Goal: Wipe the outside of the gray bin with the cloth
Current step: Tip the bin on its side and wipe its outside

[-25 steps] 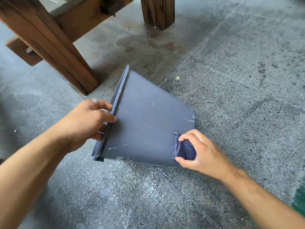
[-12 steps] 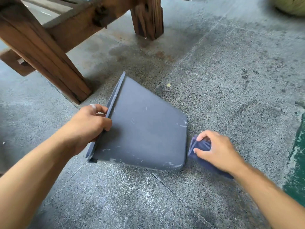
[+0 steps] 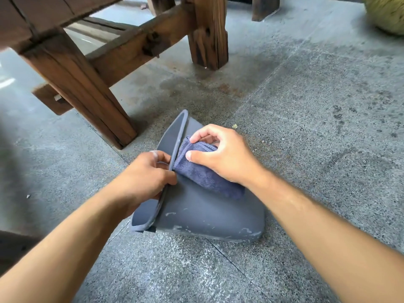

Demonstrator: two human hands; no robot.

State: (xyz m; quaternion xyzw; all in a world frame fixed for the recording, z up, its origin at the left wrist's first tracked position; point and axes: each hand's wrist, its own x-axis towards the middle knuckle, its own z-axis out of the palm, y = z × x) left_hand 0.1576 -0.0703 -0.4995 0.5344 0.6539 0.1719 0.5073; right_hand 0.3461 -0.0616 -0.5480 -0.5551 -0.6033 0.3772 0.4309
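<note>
A speckled gray concrete floor (image 3: 306, 149) fills the view, marked with dark stains and pale scuffs. A heavy wooden bench frame (image 3: 91, 68) stands on it, its slanted leg planted just beyond and to the left of the gray bin (image 3: 207, 217), a second upright post further back. A yellowish-green rounded object (image 3: 389, 14), cut off by the frame edge, is seen far beyond the bin to the right; what it is cannot be told.

The gray bin is laid on its side on the floor, its flared rim turned to the left and its closed base to the right. Whitish scrape marks are seen along the lower edge of its upward-facing wall.

The rim of the bin is gripped by the left hand (image 3: 146, 180), the fingers curled over the lip about midway along it, the thumb set against the outer side. A folded dark blue cloth (image 3: 203, 173) is pressed onto the upper outside wall of the bin, just beside the rim and touching it. The cloth is held by the right hand (image 3: 220, 154), closed on it with the thumb on top of the fabric and the fingertips pinching its far edge. The two hands are nearly touching, with only the rim between them. Both bare forearms are stretched in from the bottom corners of the view.
</note>
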